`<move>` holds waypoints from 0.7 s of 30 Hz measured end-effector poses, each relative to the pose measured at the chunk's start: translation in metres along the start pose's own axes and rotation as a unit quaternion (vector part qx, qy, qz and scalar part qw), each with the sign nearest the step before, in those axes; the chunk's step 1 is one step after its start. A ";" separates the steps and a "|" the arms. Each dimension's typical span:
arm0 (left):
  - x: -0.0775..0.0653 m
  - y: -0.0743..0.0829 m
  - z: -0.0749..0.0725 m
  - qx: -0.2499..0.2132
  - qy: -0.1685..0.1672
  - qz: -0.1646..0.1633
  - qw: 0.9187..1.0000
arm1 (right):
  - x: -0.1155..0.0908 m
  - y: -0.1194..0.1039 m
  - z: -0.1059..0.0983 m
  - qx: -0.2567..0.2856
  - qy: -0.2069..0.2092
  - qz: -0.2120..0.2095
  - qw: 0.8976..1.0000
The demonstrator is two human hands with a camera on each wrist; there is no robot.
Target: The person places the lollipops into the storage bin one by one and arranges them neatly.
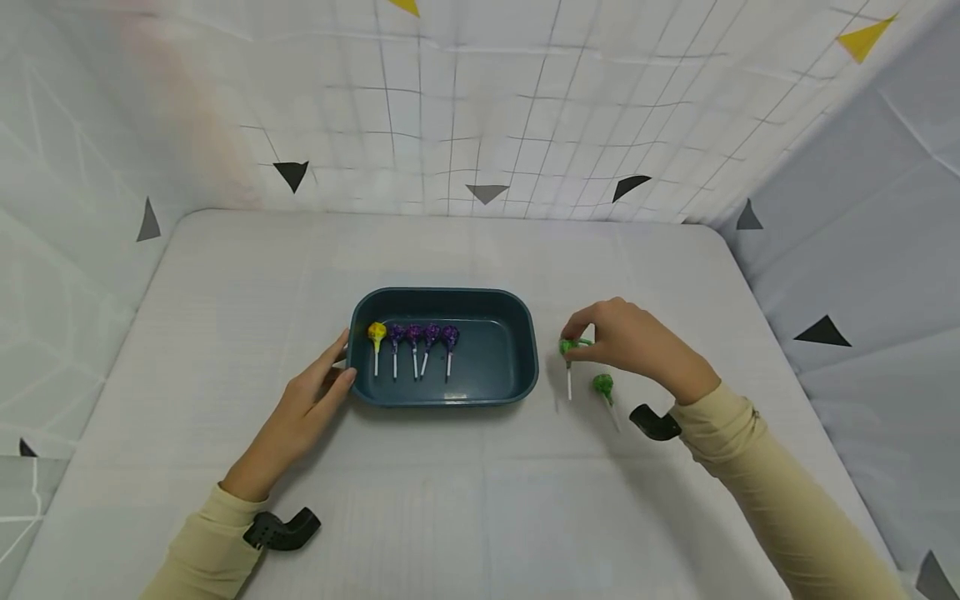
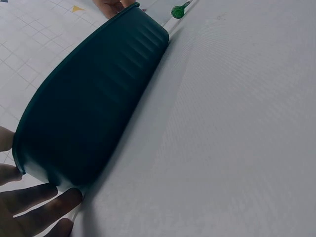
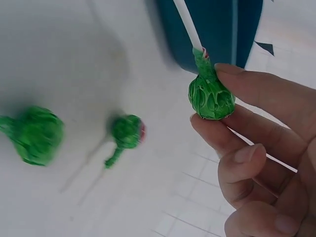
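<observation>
My right hand [image 1: 626, 337] pinches a green-wrapped lollipop [image 3: 211, 96] by its head between thumb and fingers, its white stick pointing down in the head view. Two more green lollipops lie on the table near that hand; one lollipop [image 1: 603, 384] shows plainly, while the other is mostly hidden behind the hand. My left hand [image 1: 303, 408] touches the left end of a dark teal tray [image 1: 487, 396], fingers resting along its outer wall. Inside the tray, a yellow lollipop [image 1: 377, 332] and several purple lollipops [image 1: 413, 335] lie in a row, sticks toward me.
A white cloth covers the table [image 1: 480, 500]. White sheets with black and yellow triangles hang at the back and sides. Black wrist cameras [image 1: 283, 531] sit on both forearms.
</observation>
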State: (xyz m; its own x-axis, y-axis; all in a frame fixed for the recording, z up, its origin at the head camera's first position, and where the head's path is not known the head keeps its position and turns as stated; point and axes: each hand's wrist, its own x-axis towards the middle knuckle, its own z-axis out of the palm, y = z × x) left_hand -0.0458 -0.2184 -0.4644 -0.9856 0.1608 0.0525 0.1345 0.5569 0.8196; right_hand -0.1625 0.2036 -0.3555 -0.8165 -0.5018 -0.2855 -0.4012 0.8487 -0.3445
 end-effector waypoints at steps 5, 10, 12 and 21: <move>0.000 0.001 0.000 0.001 0.002 0.001 1.000 | 0.003 -0.004 -0.013 -0.002 0.014 -0.005 1.000; 0.000 0.001 0.000 0.003 0.003 0.001 1.000 | 0.008 -0.010 -0.022 0.009 0.014 -0.015 1.000; 0.000 0.001 0.000 0.004 0.003 0.000 1.000 | 0.012 -0.014 -0.025 0.014 0.011 -0.018 1.000; 0.000 0.000 0.000 0.003 0.001 0.000 1.000 | 0.029 -0.033 -0.030 0.000 -0.005 -0.033 0.999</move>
State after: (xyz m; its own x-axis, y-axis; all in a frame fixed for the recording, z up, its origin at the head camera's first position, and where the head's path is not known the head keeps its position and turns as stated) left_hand -0.0458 -0.2182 -0.4642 -0.9859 0.1591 0.0527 0.1344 0.5622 0.8160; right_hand -0.1856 0.1663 -0.3258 -0.7833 -0.5593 -0.2714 -0.4547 0.8131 -0.3634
